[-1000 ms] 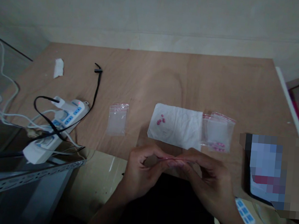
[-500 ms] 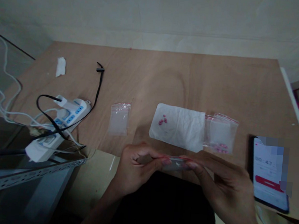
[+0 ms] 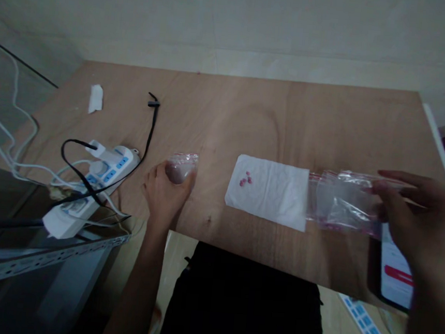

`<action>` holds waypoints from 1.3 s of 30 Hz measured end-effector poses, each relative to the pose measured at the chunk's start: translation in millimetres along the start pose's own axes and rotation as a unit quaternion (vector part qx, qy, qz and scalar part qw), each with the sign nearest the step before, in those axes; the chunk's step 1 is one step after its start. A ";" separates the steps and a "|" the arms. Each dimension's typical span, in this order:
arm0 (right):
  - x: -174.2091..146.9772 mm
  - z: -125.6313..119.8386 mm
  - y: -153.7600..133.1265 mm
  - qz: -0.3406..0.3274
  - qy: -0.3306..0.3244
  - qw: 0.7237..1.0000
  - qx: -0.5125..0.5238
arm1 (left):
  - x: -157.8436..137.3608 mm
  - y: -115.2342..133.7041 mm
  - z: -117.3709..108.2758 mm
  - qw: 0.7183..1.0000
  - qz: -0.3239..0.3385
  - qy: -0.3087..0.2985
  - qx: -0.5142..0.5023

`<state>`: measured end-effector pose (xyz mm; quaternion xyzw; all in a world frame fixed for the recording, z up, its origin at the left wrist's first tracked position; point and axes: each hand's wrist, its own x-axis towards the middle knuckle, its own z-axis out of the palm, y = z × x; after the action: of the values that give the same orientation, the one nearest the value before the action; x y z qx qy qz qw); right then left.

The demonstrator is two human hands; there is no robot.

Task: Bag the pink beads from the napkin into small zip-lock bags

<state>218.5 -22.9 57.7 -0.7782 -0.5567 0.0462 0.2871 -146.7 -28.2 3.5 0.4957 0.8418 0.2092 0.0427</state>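
My left hand (image 3: 168,191) is at a clear zip bag (image 3: 184,159) lying on the table. Its thumb and fingers are apart, over the two sides of the bag. My right hand (image 3: 417,210) pinches another clear zip bag (image 3: 354,199) by its right edge, above the phone's upper end. That bag overlaps further clear zip bags (image 3: 313,196) lying to its left; pink bits show along the lower edges. Between my hands lies a white paper sheet (image 3: 278,192) with several small pink pieces (image 3: 246,179) on its left part.
A white power strip (image 3: 72,221) with plugs and tangled cables lies at the left table edge. A black strap (image 3: 151,129) and a white scrap (image 3: 96,99) lie behind it. A phone (image 3: 396,276) lies under my right hand. Another strip (image 3: 361,319) is below the table edge.
Both hands held a zip bag together at the table's front edge. My left hand has let go and moved left to the lying bag; my right hand has carried its bag right.
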 end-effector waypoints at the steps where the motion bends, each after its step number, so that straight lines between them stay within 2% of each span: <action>1: 3.9 2.6 3.4 0.019 -0.018 0.999 -0.038 | 0.8 -0.5 -1.2 1.000 -0.005 -0.004 -0.013; 3: 8.2 7.2 6.4 0.060 -0.042 0.995 -0.072 | 1.9 -3.3 -3.7 0.999 -0.023 -0.008 -0.045; 6: 9.1 12.6 9.8 0.039 -0.045 0.996 -0.070 | 4.4 -11.6 -6.9 0.996 -0.053 0.001 -0.068; 8: 8.0 14.7 14.0 -0.001 -0.006 0.997 -0.079 | 6.6 -17.8 -8.9 0.996 -0.058 0.007 -0.062; 12: 4.1 13.9 17.6 -0.088 0.132 0.981 -0.114 | 10.2 -26.6 -10.0 0.996 -0.056 0.027 -0.066; 16: -6.4 11.1 -0.8 -0.159 0.182 0.967 -0.084 | 13.8 -33.3 -5.3 0.988 -0.030 0.076 -0.130; 18: -16.7 11.6 -16.6 -0.178 0.177 0.967 -0.051 | 15.7 -36.6 -4.4 0.976 -0.023 0.100 -0.192; 21: -37.6 15.5 -41.2 -0.190 0.107 0.975 0.042 | 13.6 -37.4 -9.2 0.946 -0.007 0.104 -0.307; 24: -58.5 21.6 -63.8 -0.184 -0.009 0.966 0.181 | -3.1 -27.1 -18.9 0.918 0.066 0.081 -0.382; 26: -68.7 25.7 -77.7 -0.149 -0.107 0.946 0.266 | -23.3 -13.6 -23.9 0.904 0.136 0.042 -0.404; 27: -72.3 27.5 -83.8 -0.129 -0.162 0.931 0.300 | -34.9 -5.7 -25.2 0.903 0.173 -0.001 -0.393; 29: -76.7 30.3 -93.1 -0.093 -0.260 0.894 0.352 | -57.4 10.6 -25.7 0.901 0.247 -0.049 -0.353; 31: -78.6 31.4 -96.4 -0.060 -0.332 0.856 0.392 | -75.2 24.5 -24.0 0.891 0.275 -0.094 -0.348; 33: -79.5 30.7 -93.4 -0.025 -0.370 0.830 0.417 | -86.8 34.5 -21.7 0.883 0.289 -0.122 -0.350; 35: -80.4 28.3 -86.2 0.009 -0.375 0.823 0.427 | -93.1 40.9 -20.0 0.879 0.298 -0.141 -0.345; 37: -81.8 25.1 -78.1 0.012 -0.363 0.834 0.415 | -96.6 46.1 -19.3 0.881 0.303 -0.164 -0.325; 39: -83.5 21.9 -72.1 -0.025 -0.363 0.851 0.379 | -99.1 52.3 -19.0 0.887 0.309 -0.184 -0.288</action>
<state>118.0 -73.3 54.7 -0.5229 -0.5801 0.5250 0.3383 -59.2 -96.5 28.0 0.7265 0.5254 0.3503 0.2710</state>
